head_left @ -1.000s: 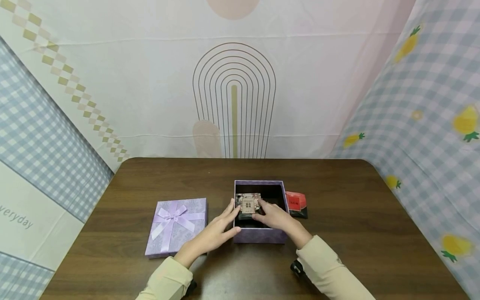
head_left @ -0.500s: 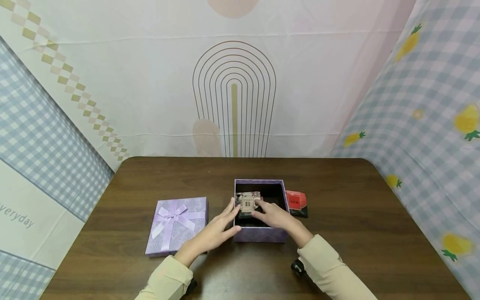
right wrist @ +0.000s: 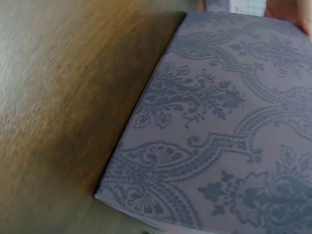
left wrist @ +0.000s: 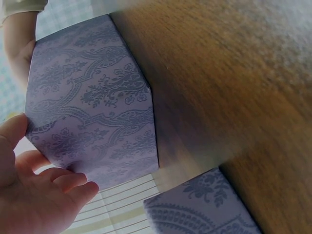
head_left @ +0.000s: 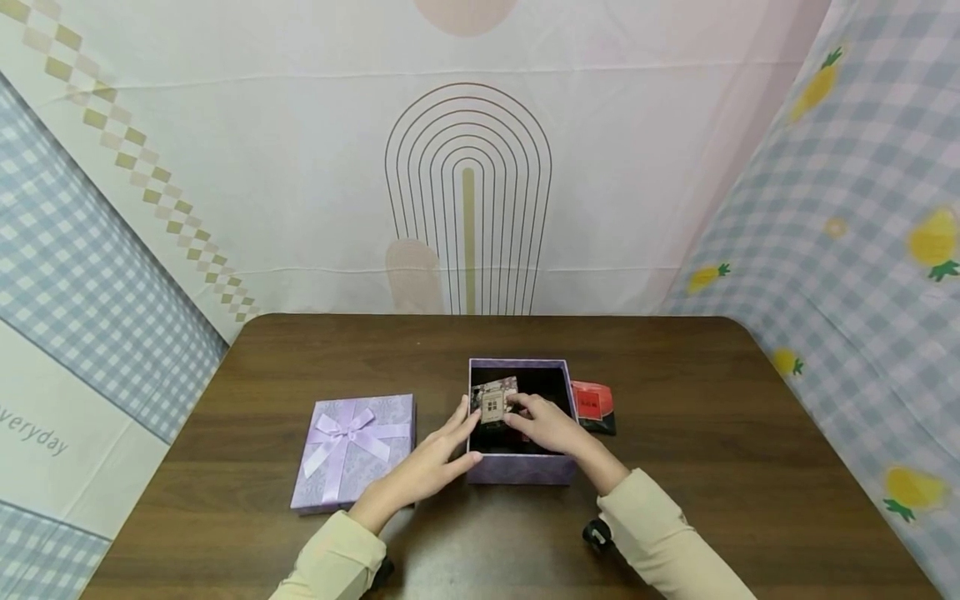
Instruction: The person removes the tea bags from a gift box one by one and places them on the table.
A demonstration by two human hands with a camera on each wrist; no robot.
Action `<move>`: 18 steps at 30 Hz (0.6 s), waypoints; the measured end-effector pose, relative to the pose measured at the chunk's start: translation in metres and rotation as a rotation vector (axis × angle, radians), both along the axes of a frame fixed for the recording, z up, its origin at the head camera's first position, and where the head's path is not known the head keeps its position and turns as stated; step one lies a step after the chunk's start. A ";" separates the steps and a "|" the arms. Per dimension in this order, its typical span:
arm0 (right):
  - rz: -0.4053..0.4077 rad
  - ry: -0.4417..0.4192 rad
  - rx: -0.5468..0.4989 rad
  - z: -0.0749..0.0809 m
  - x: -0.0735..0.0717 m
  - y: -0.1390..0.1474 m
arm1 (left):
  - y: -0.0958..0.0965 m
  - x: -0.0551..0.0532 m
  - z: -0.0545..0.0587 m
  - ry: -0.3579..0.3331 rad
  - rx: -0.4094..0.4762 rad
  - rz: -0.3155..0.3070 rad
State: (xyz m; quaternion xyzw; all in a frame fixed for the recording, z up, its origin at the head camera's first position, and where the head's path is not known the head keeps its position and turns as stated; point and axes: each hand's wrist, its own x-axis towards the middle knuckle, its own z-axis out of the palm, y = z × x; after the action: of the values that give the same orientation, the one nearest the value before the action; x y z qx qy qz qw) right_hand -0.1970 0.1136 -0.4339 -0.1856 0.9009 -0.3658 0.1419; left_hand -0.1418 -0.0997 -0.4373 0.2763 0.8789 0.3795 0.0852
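My left hand (head_left: 431, 467) lies along the left side of the purple patterned gift box (head_left: 520, 470), fingers fairly straight and spread against its rim and thumb at the front corner. In the left wrist view the same hand (left wrist: 44, 195) touches the box wall (left wrist: 92, 97). Inside the box, my right hand (head_left: 553, 429) pinches the right edge of a small dark floral packet (head_left: 492, 406) with a beige label. The packet leans tilted near the left wall. In the right wrist view the box's outer wall (right wrist: 209, 107) hides the right hand.
The box lid (head_left: 356, 467) with a lilac ribbon bow lies on the wooden table (head_left: 712, 467) to the left. A red and black packet (head_left: 588, 404) lies against the box's right side. Fabric hangings close off the back and both sides.
The right hand has turned the floral packet inside the box, so its upper edge now slants and its right side sits higher. The left hand has stayed put.
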 end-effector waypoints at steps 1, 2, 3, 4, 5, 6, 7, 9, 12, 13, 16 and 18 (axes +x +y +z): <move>0.005 -0.014 -0.035 0.000 -0.001 0.001 | 0.000 0.000 0.000 0.000 -0.001 0.000; 0.014 -0.028 -0.073 -0.001 -0.002 0.001 | 0.000 0.000 0.000 0.000 -0.001 -0.001; 0.024 -0.042 -0.110 -0.001 -0.003 0.002 | 0.000 0.000 0.000 0.002 0.000 -0.002; 0.033 -0.054 -0.143 -0.002 -0.004 0.003 | 0.000 0.000 0.000 0.001 0.001 -0.002; 0.037 -0.065 -0.169 -0.002 -0.005 0.003 | 0.000 0.000 0.000 0.000 0.003 -0.001; 0.044 -0.070 -0.192 -0.002 -0.006 0.004 | 0.000 0.000 0.000 -0.001 0.003 -0.001; 0.050 -0.074 -0.210 -0.003 -0.006 0.004 | 0.000 0.000 0.000 -0.001 0.004 -0.001; 0.054 -0.082 -0.230 -0.002 -0.007 0.004 | 0.000 0.000 -0.001 -0.001 0.006 0.000; 0.046 -0.087 -0.230 -0.002 -0.006 0.004 | 0.000 0.000 -0.001 0.001 0.007 0.000; 0.043 -0.088 -0.229 -0.002 -0.006 0.004 | 0.000 0.000 0.000 0.002 0.007 0.001; 0.029 -0.078 -0.207 -0.002 -0.006 0.003 | 0.000 0.000 0.000 0.004 0.008 0.001; 0.015 -0.069 -0.182 -0.002 -0.005 0.003 | 0.000 0.000 -0.001 0.005 0.008 0.001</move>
State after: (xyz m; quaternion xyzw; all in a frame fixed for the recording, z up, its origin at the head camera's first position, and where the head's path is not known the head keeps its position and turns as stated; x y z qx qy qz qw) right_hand -0.2019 0.1162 -0.4357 -0.1919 0.8570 -0.4512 0.1583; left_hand -0.1414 -0.0995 -0.4379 0.2774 0.8776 0.3824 0.0816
